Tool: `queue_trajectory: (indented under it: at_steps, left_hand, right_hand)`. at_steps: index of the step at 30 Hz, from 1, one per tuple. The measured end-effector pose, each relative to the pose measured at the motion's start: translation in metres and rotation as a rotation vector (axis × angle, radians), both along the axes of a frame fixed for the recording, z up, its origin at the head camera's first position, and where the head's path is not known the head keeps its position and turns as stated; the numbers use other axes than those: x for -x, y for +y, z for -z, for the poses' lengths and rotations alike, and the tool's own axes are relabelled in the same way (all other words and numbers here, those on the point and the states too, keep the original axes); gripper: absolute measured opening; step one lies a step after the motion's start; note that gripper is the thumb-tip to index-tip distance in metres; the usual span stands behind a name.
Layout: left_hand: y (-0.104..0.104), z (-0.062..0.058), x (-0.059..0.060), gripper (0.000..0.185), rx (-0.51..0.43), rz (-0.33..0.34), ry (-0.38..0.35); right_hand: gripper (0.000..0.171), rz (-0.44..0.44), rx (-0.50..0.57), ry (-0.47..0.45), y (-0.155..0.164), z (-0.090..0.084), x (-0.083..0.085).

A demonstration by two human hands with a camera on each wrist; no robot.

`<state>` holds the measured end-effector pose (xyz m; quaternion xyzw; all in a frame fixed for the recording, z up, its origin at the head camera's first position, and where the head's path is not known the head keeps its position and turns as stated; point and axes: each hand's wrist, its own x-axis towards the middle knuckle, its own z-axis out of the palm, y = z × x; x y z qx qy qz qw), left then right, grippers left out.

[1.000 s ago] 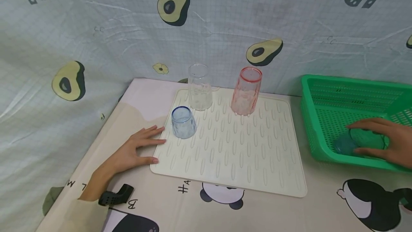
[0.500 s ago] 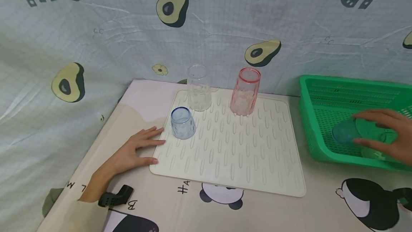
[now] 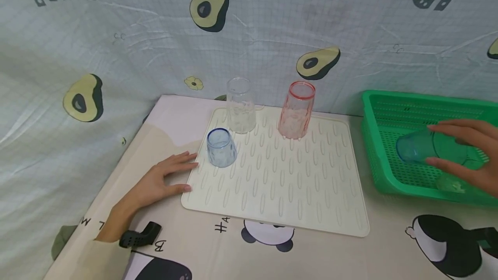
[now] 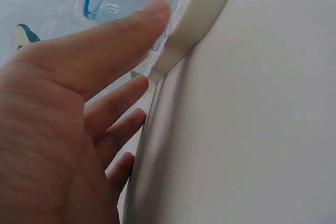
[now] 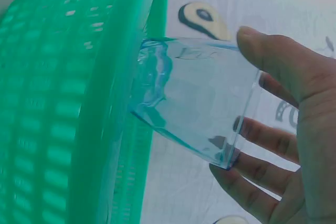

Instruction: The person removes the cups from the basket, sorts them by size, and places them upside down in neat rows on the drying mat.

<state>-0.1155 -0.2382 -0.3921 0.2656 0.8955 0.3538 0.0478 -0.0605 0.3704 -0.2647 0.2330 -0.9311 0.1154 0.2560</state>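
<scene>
My right hand (image 3: 486,174) grips a clear blue glass (image 3: 414,147) at one end, thumb and fingers spread around it. The glass lies tilted on its side over the green basket (image 3: 383,180). In the right wrist view, the blue glass's far end overlaps the basket rim. My left hand (image 3: 161,182) rests at the left edge of the white ridged mat (image 3: 303,193), fingers extended and touching it. On the mat stand a short blue glass (image 3: 221,148), a tall clear glass (image 3: 241,107) and a tall pink glass (image 3: 297,110).
Another clear glass (image 3: 451,182) lies low in the basket, partly behind my right hand. The basket stands right of the mat. A cloth with avocado prints (image 3: 272,46) hangs behind the table.
My right hand has lifted slightly up and back in the basket, bringing the blue glass with it. The clear glass beneath now shows. My left hand has barely shifted.
</scene>
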Motion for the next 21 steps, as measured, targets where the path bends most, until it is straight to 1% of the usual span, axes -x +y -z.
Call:
queue_trajectory:
  at_steps: [3, 5, 8, 13, 15, 19, 21]
  left_hand:
    - [-0.001, -0.002, 0.0, 0.065, -0.002, -0.061, -0.025]
    - [-0.001, -0.003, 0.0, 0.066, -0.009, -0.092, -0.027]
    - [-0.001, -0.009, 0.001, 0.066, -0.025, -0.121, 0.001]
    - [0.004, -0.025, 0.001, 0.067, -0.077, -0.16, 0.069]
    - [0.007, -0.03, 0.002, 0.069, -0.102, -0.159, 0.12]
    - [0.014, -0.043, 0.005, 0.072, -0.13, -0.117, 0.24]
    - [0.018, -0.049, 0.006, 0.074, -0.143, -0.09, 0.284]
  right_hand:
    - [0.072, 0.004, 0.023, 0.006, -0.007, -0.004, -0.002]
    - [0.072, 0.004, 0.042, 0.008, -0.012, -0.007, -0.003]
    - [0.072, -0.002, 0.065, 0.012, -0.021, -0.012, -0.005]
    - [0.066, -0.046, 0.116, 0.022, -0.037, -0.016, -0.005]
    - [0.065, -0.058, 0.132, 0.018, -0.043, -0.016, -0.005]
    - [0.066, -0.08, 0.148, 0.014, -0.054, -0.018, -0.006]
    - [0.066, -0.087, 0.151, 0.017, -0.059, -0.019, -0.006]
